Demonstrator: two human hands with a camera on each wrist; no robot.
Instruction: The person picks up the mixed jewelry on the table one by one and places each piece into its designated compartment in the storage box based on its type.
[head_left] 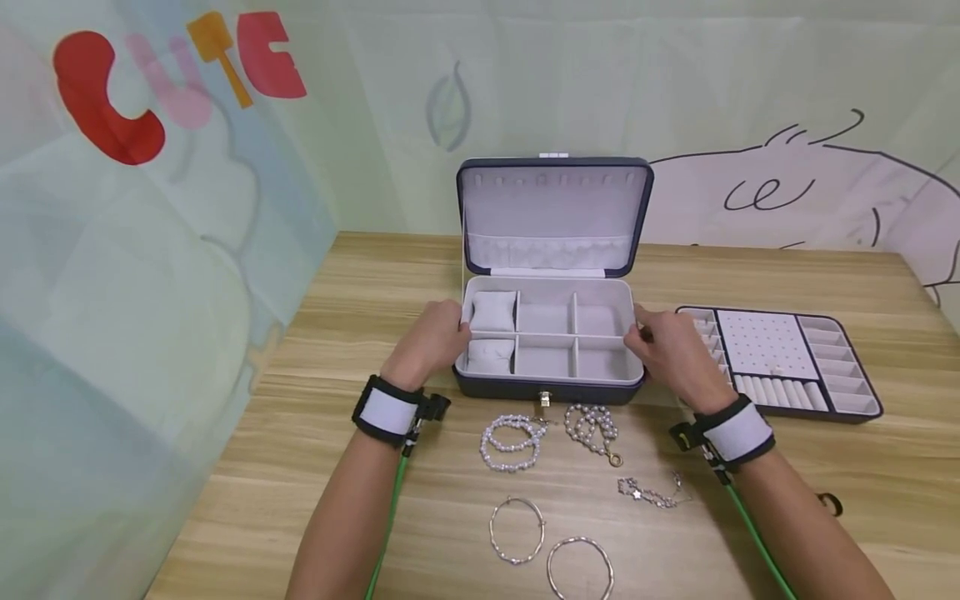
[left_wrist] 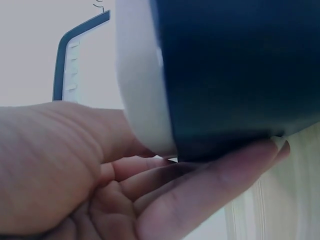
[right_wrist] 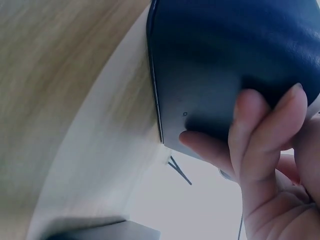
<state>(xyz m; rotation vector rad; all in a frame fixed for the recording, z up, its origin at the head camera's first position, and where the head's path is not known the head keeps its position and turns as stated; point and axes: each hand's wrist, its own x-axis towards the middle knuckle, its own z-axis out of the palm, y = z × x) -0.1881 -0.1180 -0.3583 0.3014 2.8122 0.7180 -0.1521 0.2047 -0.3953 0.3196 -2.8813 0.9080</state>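
Note:
A navy jewelry box (head_left: 495,388) stands with its lid (head_left: 555,204) raised, showing a white lining split into several compartments. Two white cushions (head_left: 493,312) fill the left compartments, one behind the other. My left hand (head_left: 429,342) grips the box's left side, thumb at the white rim and fingers along the dark outer wall (left_wrist: 235,75) in the left wrist view. On the opposite side my right hand (head_left: 671,350) holds the box, its fingers (right_wrist: 260,125) against the navy side wall in the right wrist view. Whether the base touches the table is unclear.
A jewelry tray (head_left: 768,346) with slots and ring rolls lies to the right. In front of the box are pearl bracelets (head_left: 510,465), a beaded strand (head_left: 600,429), a star chain (head_left: 647,495) and two bangles (head_left: 517,560). A printed backdrop (head_left: 397,117) rises behind the wooden table (head_left: 300,450).

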